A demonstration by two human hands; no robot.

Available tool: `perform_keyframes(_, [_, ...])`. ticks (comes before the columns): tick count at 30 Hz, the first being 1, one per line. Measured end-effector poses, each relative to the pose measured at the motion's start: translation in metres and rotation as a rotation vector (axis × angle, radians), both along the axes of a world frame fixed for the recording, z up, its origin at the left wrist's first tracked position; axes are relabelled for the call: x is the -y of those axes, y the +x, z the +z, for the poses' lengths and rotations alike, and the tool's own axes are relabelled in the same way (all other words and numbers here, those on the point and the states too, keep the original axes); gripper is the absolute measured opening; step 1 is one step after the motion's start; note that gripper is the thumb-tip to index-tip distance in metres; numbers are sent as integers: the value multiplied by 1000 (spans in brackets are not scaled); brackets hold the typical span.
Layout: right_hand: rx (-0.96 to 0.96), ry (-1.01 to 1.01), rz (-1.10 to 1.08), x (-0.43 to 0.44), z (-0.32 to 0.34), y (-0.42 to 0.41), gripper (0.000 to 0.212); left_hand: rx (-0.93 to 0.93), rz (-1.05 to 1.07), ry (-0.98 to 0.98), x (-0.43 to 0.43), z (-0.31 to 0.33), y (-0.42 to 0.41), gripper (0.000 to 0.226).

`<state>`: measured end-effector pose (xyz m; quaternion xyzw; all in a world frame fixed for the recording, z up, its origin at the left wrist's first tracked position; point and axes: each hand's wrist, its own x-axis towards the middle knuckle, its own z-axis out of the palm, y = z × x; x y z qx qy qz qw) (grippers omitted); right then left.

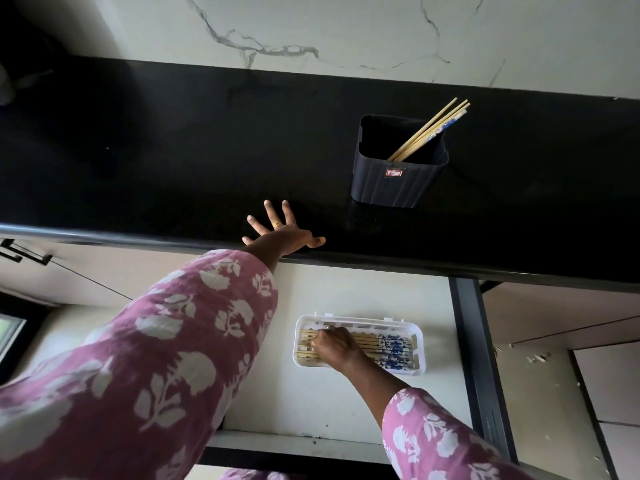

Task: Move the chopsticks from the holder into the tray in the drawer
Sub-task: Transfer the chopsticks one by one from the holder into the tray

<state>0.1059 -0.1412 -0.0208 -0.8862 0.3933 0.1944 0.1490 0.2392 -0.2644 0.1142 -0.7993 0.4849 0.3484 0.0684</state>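
Observation:
A dark ribbed holder (398, 178) stands on the black counter (173, 150), with several bamboo chopsticks (431, 129) leaning to its far right corner. Below, in the open drawer (346, 403), a white tray (420, 362) holds several chopsticks (391, 348) lying side by side, blue-patterned ends to the right. My right hand (334, 346) rests in the tray's left part, fingers curled over the chopsticks there; its fingertips are hidden. My left hand (282, 228) lies flat on the counter's front edge, fingers spread, left of the holder.
A marble-look wall (311, 26) rises behind the counter. The drawer's dark side rail (474, 341) runs along its right. Closed cabinet fronts sit to the left (69, 271) and right (571, 313). A speckled floor (540, 410) shows at the lower right.

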Motion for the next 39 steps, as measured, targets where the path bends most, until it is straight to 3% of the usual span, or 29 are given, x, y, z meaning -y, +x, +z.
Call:
perform_keyframes(6, [-61, 23, 63, -4, 2, -1, 29, 2, -4, 0, 0, -2, 1, 109])
perform_keyframes(13, [22, 12, 88, 2, 14, -7, 23, -4, -14, -11, -1, -4, 4, 109])
perform_keyframes(16, [190, -159, 40, 11, 18, -20, 35, -12, -15, -16, -2, -3, 4, 109])
perform_keyframes(20, [332, -290, -65, 28, 33, -37, 13, -9, -19, -14, -2, -2, 4, 108])
perform_keyframes(23, [416, -409, -68, 42, 50, -42, 19, 12, -26, -5, -2, -4, 5, 107])
perform_keyframes(26, [581, -600, -72, 63, 77, -47, 12, 17, -22, -5, -2, -4, 4, 106])
perform_keyframes(30, [787, -865, -114, 94, 114, -51, 32, 24, -9, -1, -3, -7, 3, 106])
perform_keyframes(35, [866, -1087, -177, 136, 164, -70, 12, 20, -17, -4, -3, -4, 3, 104])
perform_keyframes(39, [838, -1131, -458, 175, 189, -89, 11, 7, -12, -2, -2, -4, 3, 105])
